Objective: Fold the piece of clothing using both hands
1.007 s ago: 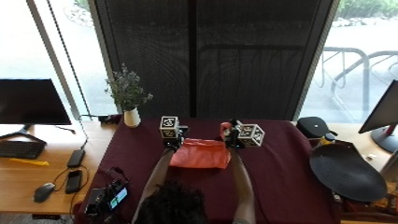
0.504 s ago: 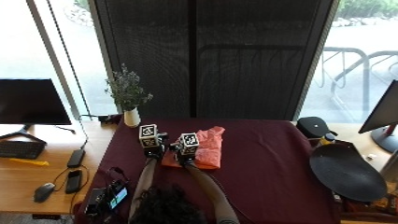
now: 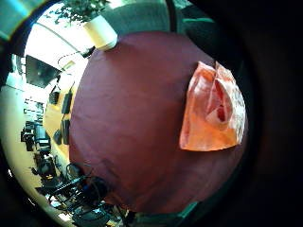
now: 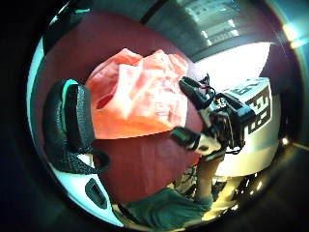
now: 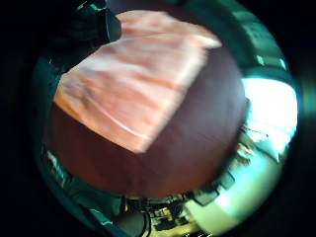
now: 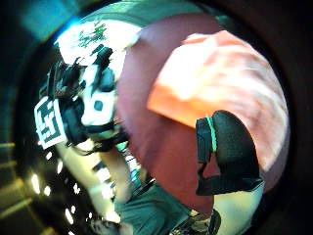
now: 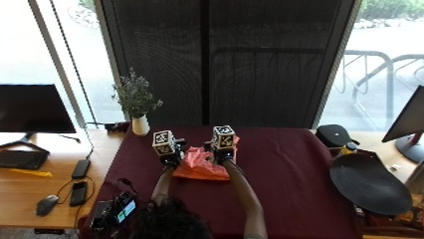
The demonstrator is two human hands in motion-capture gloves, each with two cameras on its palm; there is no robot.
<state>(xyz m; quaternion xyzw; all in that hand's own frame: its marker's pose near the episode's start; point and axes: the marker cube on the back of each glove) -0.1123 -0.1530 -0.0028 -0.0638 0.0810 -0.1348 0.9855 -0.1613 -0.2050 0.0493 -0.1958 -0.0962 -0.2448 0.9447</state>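
Grip, left hand [image 7: 170, 156]: at the left edge of the orange garment [image 7: 201, 166]; from the outside view I cannot tell whether its fingers pinch the cloth, and its palm views show the garment lying a little off from the palm, with one gloved finger [image 4: 72, 123] beside it.
Grip, right hand [image 7: 222, 155]: over the garment's far right part; its fingers are hidden, so I cannot tell whether they hold cloth.
Garment: a small folded bundle with loose flaps on top, lying on the dark red tablecloth [image 7: 285, 169] just in front of the person, toward the table's left half.
Vase: white, with a sprig [image 7: 139, 124], at the table's far left corner, well apart from the work.
Step, judged: closing or flattening a fold; task looks well along.
Method: bring both edges level before pressing, smooth from the crease outward, keep the upper flaps from slipping.
Risk: uneven corners, trapped wrinkles.
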